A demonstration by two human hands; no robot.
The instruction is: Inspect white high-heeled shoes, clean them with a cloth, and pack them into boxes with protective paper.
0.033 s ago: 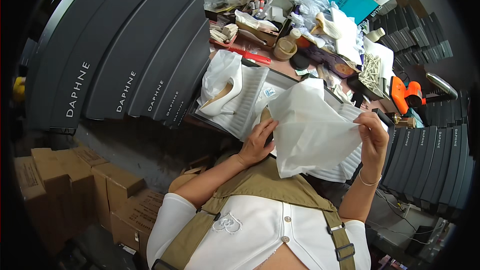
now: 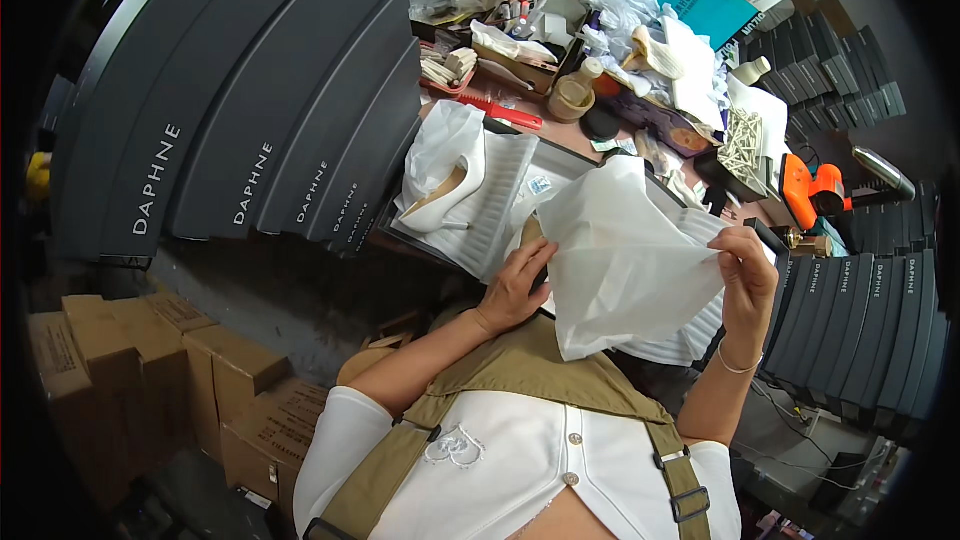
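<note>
A white sheet of tissue paper spreads between my two hands. My right hand pinches its right edge, thumb against fingers. My left hand has its fingers closed at the paper's left edge, right beside the tan inner part of a second shoe; the sheet hides most of that shoe. To the left, a white high-heeled pump stuffed with tissue lies on ribbed white padding in an open dark shoe box.
Tall dark shoe boxes stand at the left, and more dark boxes at the right. Brown cartons sit low on the left. The pink worktable carries a red brush, a jar, white sticks and an orange tool.
The tissue paper's lower corner has shifted very slightly. Both hands keep their grip and place.
</note>
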